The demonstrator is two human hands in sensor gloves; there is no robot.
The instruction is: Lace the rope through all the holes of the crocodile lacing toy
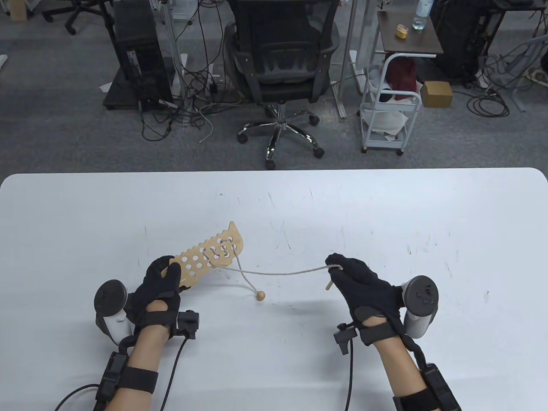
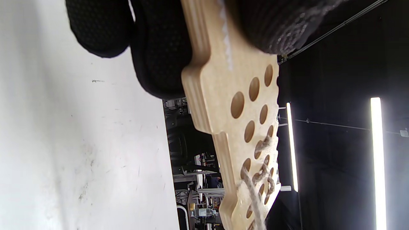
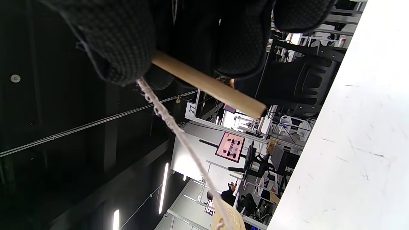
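— What are the hands doing?
— The left hand (image 1: pixel 160 284) grips the wooden crocodile (image 1: pixel 209 254) above the table (image 1: pixel 385 205); the right hand (image 1: pixel 361 280) pinches the rope (image 1: pixel 291 272) and its wooden needle (image 3: pixel 207 88)
— And farther out?
— An office chair (image 1: pixel 280 64)

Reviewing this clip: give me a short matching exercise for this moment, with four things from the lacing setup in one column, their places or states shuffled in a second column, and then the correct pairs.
Things:
1. crocodile board
2. wooden needle
3. wooden bead
4. rope

States:
A. lies on the table at a rope end
B. gripped at one end by the left hand, raised off the table
C. spans from the laced holes to the right hand
D. held in the right hand's fingers, tip sticking out

Pairs: 1-B, 2-D, 3-A, 4-C
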